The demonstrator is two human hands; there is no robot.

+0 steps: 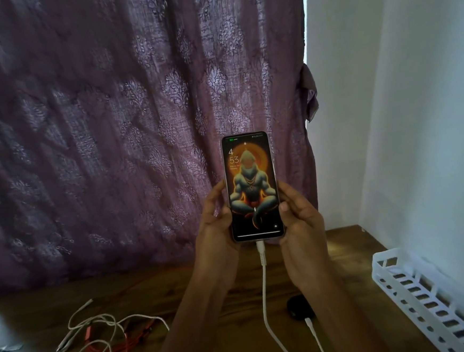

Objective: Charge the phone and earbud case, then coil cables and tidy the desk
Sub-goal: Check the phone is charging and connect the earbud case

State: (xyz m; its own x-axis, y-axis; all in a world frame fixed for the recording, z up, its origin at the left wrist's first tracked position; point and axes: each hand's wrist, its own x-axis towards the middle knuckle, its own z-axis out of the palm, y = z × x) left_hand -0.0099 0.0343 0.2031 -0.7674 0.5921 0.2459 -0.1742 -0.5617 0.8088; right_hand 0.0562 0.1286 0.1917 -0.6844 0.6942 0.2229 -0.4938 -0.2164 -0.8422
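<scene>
White cable (263, 279) is seen plugged into the lit phone (252, 186), held upright above the counter (206, 286) by both hands (216, 232), while the earbud case (299, 308) appears connected and loose cables (99, 339) remain uncoiled.

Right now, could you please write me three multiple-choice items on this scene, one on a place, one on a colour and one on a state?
1. Where is the white slotted tray?
A. At the desk's right edge, by the wall
B. Under the curtain at the left
C. In the left hand

2. What colour is the cable plugged into the phone?
A. Red
B. White
C. Black

3. What state is the phone in?
A. Face down on the desk
B. Screen lit, held up in both hands
C. Screen dark, unplugged

Answers: 1 A, it lies along the white wall; 2 B, a white lead hangs from its bottom; 3 B, left hand and right hand grip it, wallpaper showing.
</scene>
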